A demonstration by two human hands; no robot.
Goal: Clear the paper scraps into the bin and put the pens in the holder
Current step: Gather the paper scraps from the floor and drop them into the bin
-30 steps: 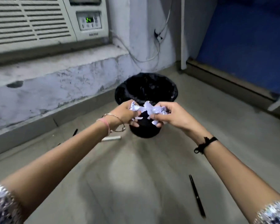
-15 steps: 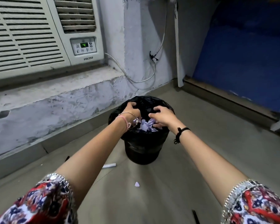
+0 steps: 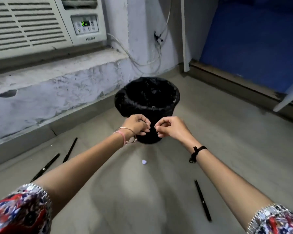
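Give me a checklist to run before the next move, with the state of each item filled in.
1. Hands free of paper: ok. The left hand and right hand are curled, and no paper shows in either.
2. Bin upright and open: ok. The bin stands just beyond the hands.
3. Floor cleared of scraps: not ok. One small paper scrap lies in front of the bin.
4. Pens picked up: not ok. Two pens lie to the left and one pen to the right.
5. Pen holder located: cannot tell. None is in view.
6. Scraps inside the bin: cannot tell. Its inside is too dark.
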